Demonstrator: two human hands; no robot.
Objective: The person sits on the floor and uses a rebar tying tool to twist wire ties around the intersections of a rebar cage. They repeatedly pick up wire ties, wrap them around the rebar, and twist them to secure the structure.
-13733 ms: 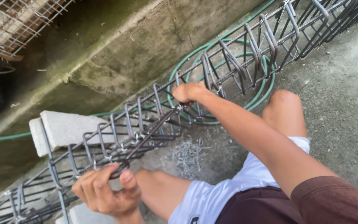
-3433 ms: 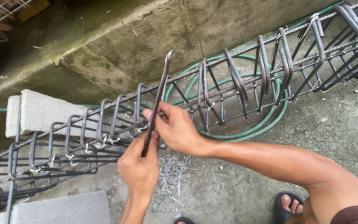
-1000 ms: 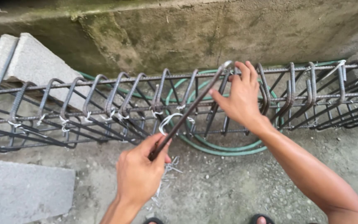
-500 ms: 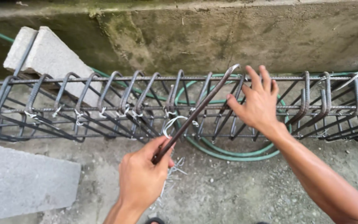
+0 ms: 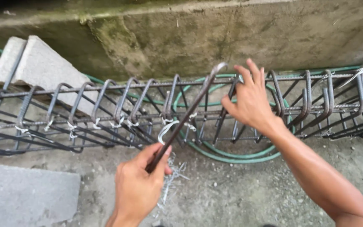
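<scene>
One steel rod (image 5: 185, 117) with a hooked tip runs slanted across the rebar cage (image 5: 106, 113); our left hand (image 5: 139, 185) is closed around its lower end, down near the concrete ground (image 5: 240, 193). Its hook reaches the cage's top bar, just beside our right hand (image 5: 251, 101). That hand grips an upright stirrup (image 5: 236, 105) of the cage, thumb hooked on one side, fingers (image 5: 253, 71) stretched above the top bar. A loop of light tie wire (image 5: 164, 128) sits on the cage where the rod crosses.

Against half a second ago: rod, both hands and cage sit almost as they did; our view has dropped slightly, so more wall shows above.

Behind the cage a green hose (image 5: 232, 153) coils on the ground. One concrete block (image 5: 43, 71) props the cage at left; a second slab (image 5: 26, 193) lies lower left. Loose cut wires (image 5: 171, 176) are scattered beside our left hand. A mossy concrete wall (image 5: 190, 33) backs everything.
</scene>
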